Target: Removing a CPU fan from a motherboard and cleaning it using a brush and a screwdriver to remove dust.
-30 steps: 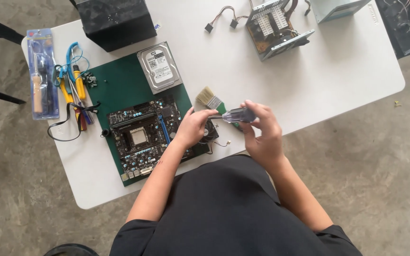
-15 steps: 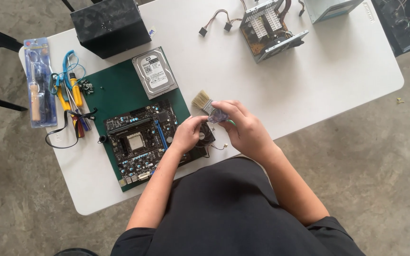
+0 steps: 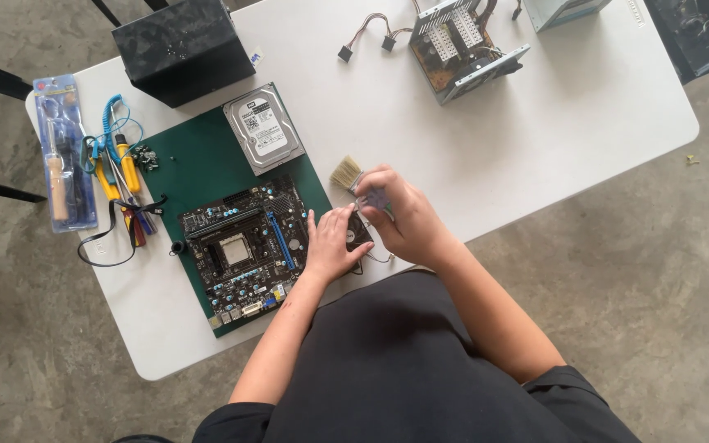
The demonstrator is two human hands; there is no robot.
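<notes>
A: Report brush [image 3: 348, 174] orientation.

B: Long axis runs diagonally. The bristles point up and left, toward the hard drive [image 3: 262, 129]. The handle end runs down and right into the right hand [image 3: 403, 217]. The brush lies low over the white table [image 3: 535, 148], just right of the green mat [image 3: 198, 164].

A: Hand poses, left to right.

B: Left hand [image 3: 331, 246]: palm down, fingers narrowly spread and flat on a small dark part at the right edge of the motherboard [image 3: 243, 246]. Whether it grips the part cannot be told. The forearm runs down and left to the body. Right hand: fingers curled tight around the brush handle, knuckles up, with the wrist angled toward the body.

A: Brush appearance?

B: Pale tan bristles, flat and slightly splayed, with a metal band behind them. The handle is mostly hidden by fingers.

A: Surroundings?

B: 1 packaged tool set [image 3: 63, 156] at far left, then loose hand tools [image 3: 120, 176]. A black box [image 3: 182, 49] sits at the top, and an open metal unit [image 3: 465, 45] is at upper right.
</notes>
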